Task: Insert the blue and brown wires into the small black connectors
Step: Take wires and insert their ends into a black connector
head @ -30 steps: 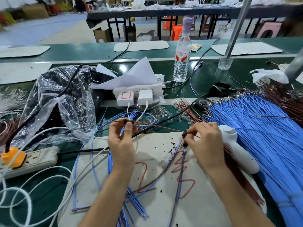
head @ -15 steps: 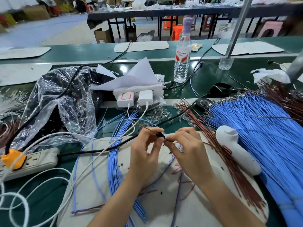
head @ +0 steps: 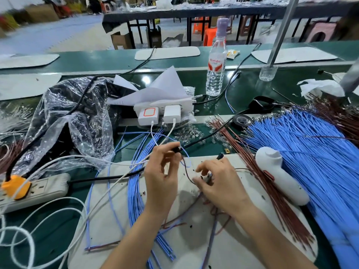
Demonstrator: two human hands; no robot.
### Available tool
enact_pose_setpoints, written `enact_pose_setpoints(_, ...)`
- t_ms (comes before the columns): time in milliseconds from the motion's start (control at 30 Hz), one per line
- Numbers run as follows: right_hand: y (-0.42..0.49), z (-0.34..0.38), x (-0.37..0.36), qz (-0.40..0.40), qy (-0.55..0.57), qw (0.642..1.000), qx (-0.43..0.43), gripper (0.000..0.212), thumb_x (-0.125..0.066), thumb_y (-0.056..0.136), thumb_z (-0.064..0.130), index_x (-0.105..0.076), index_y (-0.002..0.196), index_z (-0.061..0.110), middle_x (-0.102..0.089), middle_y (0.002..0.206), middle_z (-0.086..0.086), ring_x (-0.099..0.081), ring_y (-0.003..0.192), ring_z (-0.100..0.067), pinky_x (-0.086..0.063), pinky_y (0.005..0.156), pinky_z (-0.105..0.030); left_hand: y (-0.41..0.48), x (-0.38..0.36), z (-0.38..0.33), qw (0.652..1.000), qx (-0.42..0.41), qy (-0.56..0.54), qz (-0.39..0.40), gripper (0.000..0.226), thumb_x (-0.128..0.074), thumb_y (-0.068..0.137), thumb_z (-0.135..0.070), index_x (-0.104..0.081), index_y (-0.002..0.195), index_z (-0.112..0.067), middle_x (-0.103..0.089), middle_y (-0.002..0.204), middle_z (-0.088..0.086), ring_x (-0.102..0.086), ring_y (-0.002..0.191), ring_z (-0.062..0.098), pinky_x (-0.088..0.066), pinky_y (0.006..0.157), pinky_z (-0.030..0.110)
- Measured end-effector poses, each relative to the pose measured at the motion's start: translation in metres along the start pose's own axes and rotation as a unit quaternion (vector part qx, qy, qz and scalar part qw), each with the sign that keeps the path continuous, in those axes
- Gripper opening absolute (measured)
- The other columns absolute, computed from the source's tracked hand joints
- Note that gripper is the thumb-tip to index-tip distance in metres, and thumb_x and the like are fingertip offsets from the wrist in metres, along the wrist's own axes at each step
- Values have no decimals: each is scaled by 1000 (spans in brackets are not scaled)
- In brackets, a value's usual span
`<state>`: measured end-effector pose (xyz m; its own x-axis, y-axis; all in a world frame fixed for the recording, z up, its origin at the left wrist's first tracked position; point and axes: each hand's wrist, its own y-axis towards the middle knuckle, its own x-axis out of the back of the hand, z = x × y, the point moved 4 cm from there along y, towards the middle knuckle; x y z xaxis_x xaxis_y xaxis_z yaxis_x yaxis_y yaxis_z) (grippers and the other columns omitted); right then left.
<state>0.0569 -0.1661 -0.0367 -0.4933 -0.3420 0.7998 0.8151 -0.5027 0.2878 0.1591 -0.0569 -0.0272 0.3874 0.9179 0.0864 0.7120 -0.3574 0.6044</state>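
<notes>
Furthest left, a power strip (head: 41,188) with an orange plug (head: 15,186) is laid on the green table (head: 250,88), with a crumpled plastic bag (head: 73,121) beyond it. A bundle of blue wires (head: 138,183) is spread over the left part of the white mat (head: 194,241), just left of the left hand (head: 161,177). That hand is held above the mat, and a small black connector (head: 176,149) is pinched between its thumb and forefinger; the other fingers are loosely curled and hold nothing. A thin brown wire (head: 186,170) is hung from the connector in a curve to the right hand (head: 221,186), which is seen low over the mat, fingers bent, the wire nipped at the fingertips. A second black connector (head: 220,156) is seen just beyond that hand; whether it is touched cannot be told. Further right, brown wires (head: 275,200) are fanned across the mat, a white handheld tool (head: 279,177) is laid over them, and a heap of blue wires (head: 314,156) is piled at the far right.
</notes>
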Motion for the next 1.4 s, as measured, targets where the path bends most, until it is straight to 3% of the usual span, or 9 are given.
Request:
enact_pose_setpoints(167, -2, 14, 12, -118, 183, 975, 41, 3, -70, 81, 15, -67, 81, 14, -61, 73, 6, -52, 67, -3, -35, 62, -7, -11, -15, -17, 990, -101, 46, 84, 26, -56, 91, -15, -58, 116, -22, -57, 101, -15, -59, 90, 3, -45, 80, 16)
enact_pose_setpoints(267, -4, 16, 12, -131, 222, 965, 48, 5, -66, 81, 12, -69, 84, 12, -61, 71, 4, -53, 64, -1, -39, 59, -8, -12, -14, -18, 990, -96, 71, 70, 36, -58, 90, -20, -52, 125, -23, -58, 101, -16, -55, 87, -6, -42, 81, 10)
enact_pose_setpoints(367, -5, 13, 11, -128, 250, 959, 30, 8, -69, 78, 2, -69, 81, 10, -64, 68, 1, -59, 63, -3, -43, 60, -9, -11, -12, -20, 991, -92, 63, 69, 33, -61, 88, -20, -57, 120, -21, -60, 97, -13, -58, 83, 0, -44, 77, 12)
enact_pose_setpoints(467, -5, 12, 11, -126, 242, 961, 39, 6, -67, 76, 2, -69, 77, 8, -61, 67, 10, -57, 63, 4, -40, 60, -4, -10, -13, -22, 990, -104, 61, 78, 24, -66, 85, -16, -66, 108, -10, -61, 96, -5, -59, 84, 7, -48, 77, 18)
enact_pose_setpoints(600, -4, 9, 12, -114, 262, 958, 35, 11, -68, 77, -7, -71, 80, 3, -67, 69, -2, -62, 63, -3, -44, 60, -8, -10, -13, -24, 989, -101, 71, 79, 22, -66, 84, -15, -69, 104, -4, -61, 96, 2, -59, 85, 7, -47, 77, 17)
enact_pose_setpoints(733, -3, 11, 13, -115, 264, 957, 44, 19, -67, 77, -11, -73, 86, 5, -68, 75, -1, -60, 68, 4, -42, 64, -5, -11, -14, -25, 988, -101, 71, 88, 21, -68, 84, -12, -69, 104, -3, -61, 96, 6, -58, 84, 9, -48, 78, 19)
enact_pose_setpoints(867, -4, 12, 16, -135, 229, 962, 66, 13, -65, 77, -5, -72, 86, 2, -67, 80, 0, -59, 75, -4, -42, 69, -7, -11, -15, -26, 989, -88, 73, 93, 22, -63, 86, -16, -70, 102, -3, -62, 96, 9, -59, 88, 13, -49, 79, 24)
enact_pose_setpoints(1100, -4, 12, 17, -140, 211, 965, 69, 15, -68, 77, -10, -72, 88, -1, -69, 85, -2, -60, 77, -6, -44, 72, -10, -12, -17, -27, 988, -92, 64, 108, 21, -62, 86, -12, -70, 102, -1, -62, 96, 8, -58, 87, 13, -49, 77, 23)
enact_pose_setpoints(1400, -4, 13, 17, -156, 193, 965, 80, 16, -65, 78, -4, -73, 91, 1, -69, 88, 0, -61, 81, -5, -45, 75, -8, -11, -18, -22, 990, -74, 59, 108, 19, -67, 82, -4, -70, 100, 0, -61, 97, 11, -57, 90, 13, -50, 77, 25)
